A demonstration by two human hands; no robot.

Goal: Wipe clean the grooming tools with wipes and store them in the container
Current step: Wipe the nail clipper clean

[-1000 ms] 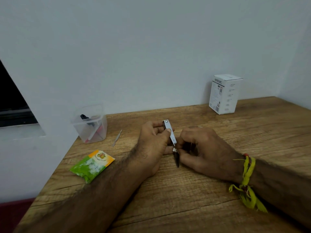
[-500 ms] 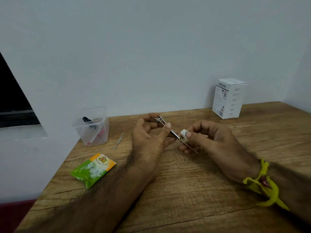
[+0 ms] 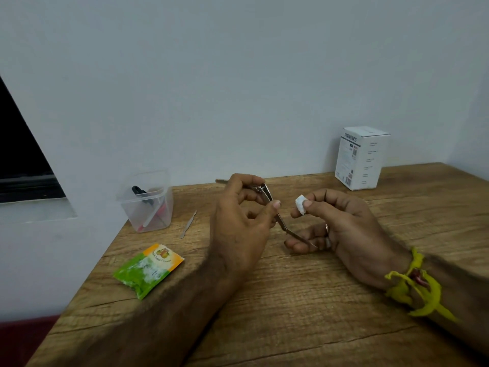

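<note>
Only one feed on my end, a wide-angle cam worn on the person's head, so there's no second view to overlap with. It looks forward and down across the wooden desk [image 3: 304, 300] toward the plain wall [image 3: 238, 75] behind it. Pretty close in: both forearms come in from the bottom edge and the hands sit about mid-frame. The desk's left edge runs diagonally up the left side, with a dark window opening [image 3: 18, 144] at far left. A white box [image 3: 362, 157] stands at the back right by the wall.
</note>
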